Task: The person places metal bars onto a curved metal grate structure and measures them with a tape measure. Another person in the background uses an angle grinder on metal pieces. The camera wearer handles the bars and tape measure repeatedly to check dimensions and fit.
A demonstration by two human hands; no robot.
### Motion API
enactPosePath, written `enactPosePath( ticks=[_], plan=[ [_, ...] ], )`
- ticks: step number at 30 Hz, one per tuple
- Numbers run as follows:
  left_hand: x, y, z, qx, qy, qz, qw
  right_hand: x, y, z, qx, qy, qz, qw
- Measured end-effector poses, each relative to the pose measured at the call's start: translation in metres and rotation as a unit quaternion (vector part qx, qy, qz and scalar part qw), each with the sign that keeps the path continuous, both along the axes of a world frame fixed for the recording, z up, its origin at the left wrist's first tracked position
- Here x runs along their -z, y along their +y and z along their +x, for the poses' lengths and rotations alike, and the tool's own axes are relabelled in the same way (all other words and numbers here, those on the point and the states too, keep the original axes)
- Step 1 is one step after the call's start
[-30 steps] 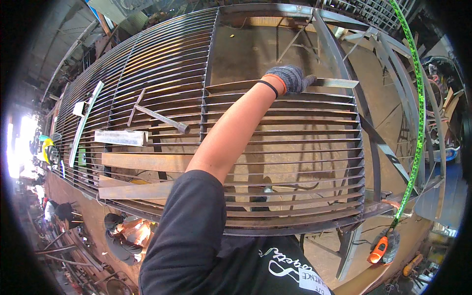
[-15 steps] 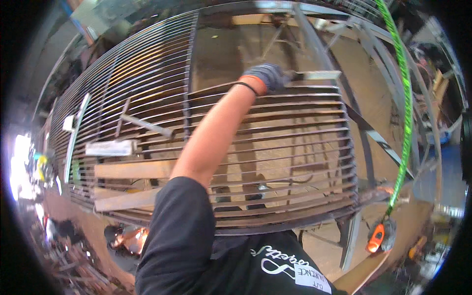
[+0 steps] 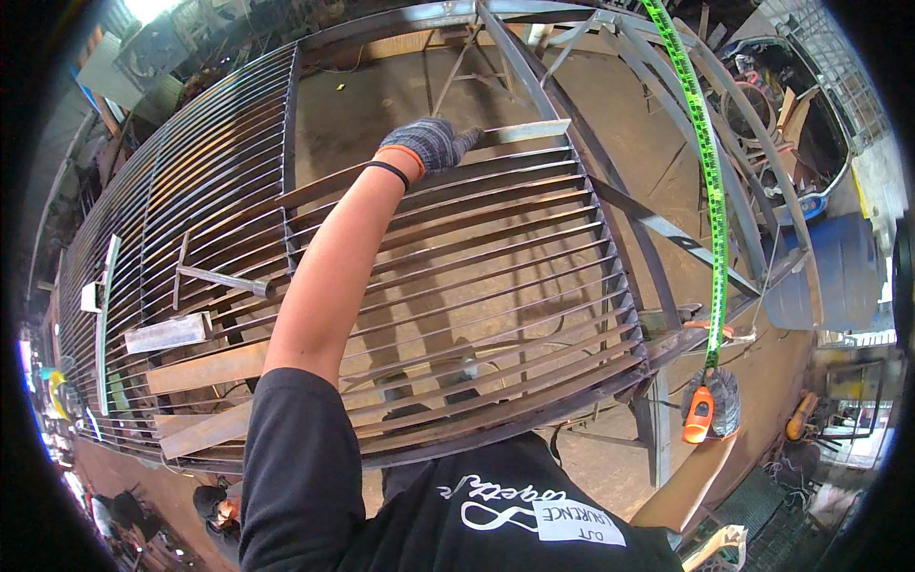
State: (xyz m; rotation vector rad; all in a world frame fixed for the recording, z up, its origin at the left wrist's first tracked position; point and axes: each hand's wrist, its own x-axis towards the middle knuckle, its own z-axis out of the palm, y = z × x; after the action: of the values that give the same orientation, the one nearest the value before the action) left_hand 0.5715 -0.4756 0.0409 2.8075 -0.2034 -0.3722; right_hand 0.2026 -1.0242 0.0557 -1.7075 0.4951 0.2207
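Left-hand bays: And here we are beside the big steel grating (image 3: 191, 157), with bars packed right across its left side; that stretch looks done to me.
Right-hand bay: Bars rung it too, from the near edge up to the one in hand, reaching between the cross rail (image 3: 289, 124) and the notched end rail (image 3: 620, 286). Roughly half barred, I'd judge.
Flat bar: There it is, the flat bar (image 3: 524, 132), farthest of the row, sloping up to the right, its right end at the end rail's top. Seated or merely resting? I can't tell from here.
Left hand: Gloved, the left hand (image 3: 429, 145) is closed over that bar around its middle, arm at full stretch.
Right hand: Also gloved, down by the near right corner, the right hand (image 3: 726, 405) is wrapped around an orange tape measure (image 3: 699, 415).
Green tape: Well out! The green blade (image 3: 713, 219) runs away over the framework on the right and past the top of the view.
Far opening: Beyond the bar, no rungs at all, just brown floor (image 3: 381, 91) showing through; that part looks undone.
Loose pieces: A T-shaped piece (image 3: 224, 280), a pale rectangular block (image 3: 167, 334) and flat strips (image 3: 205, 367) lie on the bars.
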Motion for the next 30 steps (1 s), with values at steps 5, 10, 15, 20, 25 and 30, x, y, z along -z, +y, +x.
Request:
enactPosePath(
  ticks=[5,10,15,20,25,30],
  plan=[
    [0.010,0.002,0.000,0.000,0.006,0.000,1.000,0.022,-0.024,-0.007,-0.041,-0.047,-0.129,0.990],
    [0.012,-0.005,-0.001,-0.002,0.023,0.000,1.000,0.012,-0.012,-0.004,0.044,-0.046,-0.094,0.994],
    [0.018,0.000,-0.004,0.010,0.003,-0.016,1.000,0.041,-0.058,-0.008,-0.036,-0.046,-0.070,0.996],
    [0.008,-0.001,-0.008,-0.005,0.032,-0.008,0.999,0.006,-0.009,0.008,-0.051,-0.029,-0.022,0.998],
    [0.022,0.003,-0.005,-0.006,0.009,-0.024,1.000,0.003,-0.004,0.008,-0.044,-0.028,-0.001,0.999],
    [0.017,-0.003,-0.007,0.000,0.013,-0.012,1.000,-0.004,0.004,0.007,-0.019,-0.012,0.019,1.000]
  ],
)
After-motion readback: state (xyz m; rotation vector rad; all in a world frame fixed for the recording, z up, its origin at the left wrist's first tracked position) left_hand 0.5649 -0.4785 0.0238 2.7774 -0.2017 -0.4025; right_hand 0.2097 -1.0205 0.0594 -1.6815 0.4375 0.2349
